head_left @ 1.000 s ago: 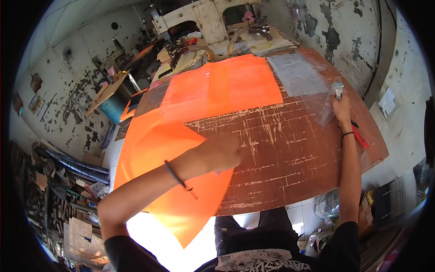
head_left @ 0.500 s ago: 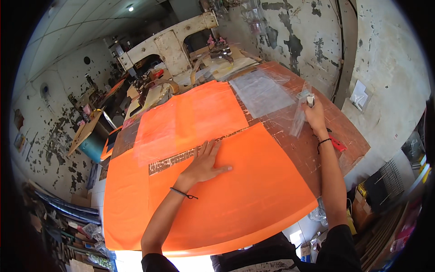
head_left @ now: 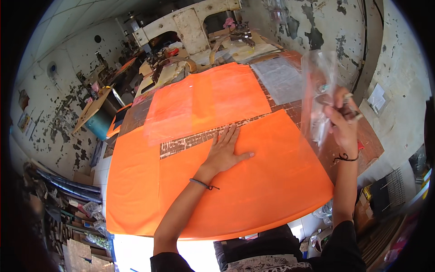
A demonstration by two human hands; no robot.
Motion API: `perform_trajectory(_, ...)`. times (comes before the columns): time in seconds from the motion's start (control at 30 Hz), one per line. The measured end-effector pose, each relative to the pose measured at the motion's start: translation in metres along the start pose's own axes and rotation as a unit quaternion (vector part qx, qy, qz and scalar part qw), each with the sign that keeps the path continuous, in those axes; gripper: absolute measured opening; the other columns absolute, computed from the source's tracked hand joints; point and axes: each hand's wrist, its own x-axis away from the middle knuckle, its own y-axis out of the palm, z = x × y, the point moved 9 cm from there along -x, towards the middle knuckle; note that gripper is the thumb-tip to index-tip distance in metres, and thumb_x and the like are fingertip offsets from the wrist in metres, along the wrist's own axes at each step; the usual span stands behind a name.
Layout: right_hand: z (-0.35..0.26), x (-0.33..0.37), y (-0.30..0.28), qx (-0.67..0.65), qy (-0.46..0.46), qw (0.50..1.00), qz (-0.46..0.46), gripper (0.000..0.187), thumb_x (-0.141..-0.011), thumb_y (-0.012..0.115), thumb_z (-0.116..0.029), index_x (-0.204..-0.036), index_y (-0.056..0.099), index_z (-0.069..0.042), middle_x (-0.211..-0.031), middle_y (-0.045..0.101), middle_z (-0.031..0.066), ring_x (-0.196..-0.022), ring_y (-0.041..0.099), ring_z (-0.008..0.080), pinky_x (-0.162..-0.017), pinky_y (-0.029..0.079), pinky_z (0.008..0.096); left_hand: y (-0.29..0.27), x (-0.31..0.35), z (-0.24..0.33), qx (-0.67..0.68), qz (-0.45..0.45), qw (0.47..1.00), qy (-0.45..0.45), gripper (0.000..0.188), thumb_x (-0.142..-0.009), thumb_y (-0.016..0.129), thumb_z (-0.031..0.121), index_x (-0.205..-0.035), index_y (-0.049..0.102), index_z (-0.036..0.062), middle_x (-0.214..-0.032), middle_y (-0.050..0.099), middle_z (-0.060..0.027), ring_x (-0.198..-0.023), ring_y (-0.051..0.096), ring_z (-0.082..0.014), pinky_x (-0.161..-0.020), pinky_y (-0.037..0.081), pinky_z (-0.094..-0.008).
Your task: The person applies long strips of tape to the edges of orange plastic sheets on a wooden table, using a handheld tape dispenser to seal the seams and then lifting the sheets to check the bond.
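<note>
My left hand [head_left: 223, 153] lies flat on a large orange sheet [head_left: 253, 190], fingers spread and tips near its far edge. My right hand [head_left: 342, 124] is raised over the right side of the table, its fingers closed on a long clear plastic strip [head_left: 312, 118] that stands nearly upright and is blurred by motion. A small pale object [head_left: 355, 108], too smeared to name, also shows at these fingers. Beyond the orange sheet, a second orange piece [head_left: 226, 90] lies partly under clear film. To its right rests a translucent plastic sheet [head_left: 281, 81].
The brown, scuffed tabletop [head_left: 369, 152] shows at the right. Behind it stands a large pale machine frame [head_left: 188, 31] amid cluttered materials. A peeling wall [head_left: 326, 22] borders the table's right side. Shelves of rolls and scraps [head_left: 77, 190] stand at the left.
My right hand has lifted the clear plastic strip off the tabletop and tilted it upright. My left hand stays flat on the orange sheet. The whole view has shifted slightly.
</note>
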Motion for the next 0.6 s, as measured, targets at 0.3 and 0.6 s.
perform_trajectory(0.3,-0.015,0.152,-0.065,-0.077,0.130,0.860,0.487,0.016,-0.084,0.060,-0.011,-0.092,0.046,-0.009,-0.069,0.046,-0.0033,-0.049,0.045,0.0070,-0.050,0.041,0.0217,0.001,-0.002,-0.013,0.034,0.021,0.999,0.010,0.097,-0.076,0.044,0.071,-0.143,0.017,0.0058,-0.150,0.013,-0.0120,-0.139,0.006,-0.0211,-0.113,0.002,-0.0392)
perform_trajectory(0.6,0.011,0.309,-0.055,0.052,0.282,0.861,0.421,0.018,-0.088,0.057,-0.011,-0.099,0.043,-0.008,-0.085,0.047,0.0011,-0.069,0.065,0.0158,-0.037,0.036,0.0211,-0.011,-0.011,0.068,0.149,0.131,0.965,0.172,0.047,-0.089,0.052,0.035,-0.123,0.049,0.0040,-0.130,0.044,-0.0171,-0.123,0.038,-0.0331,-0.105,0.028,-0.0446)
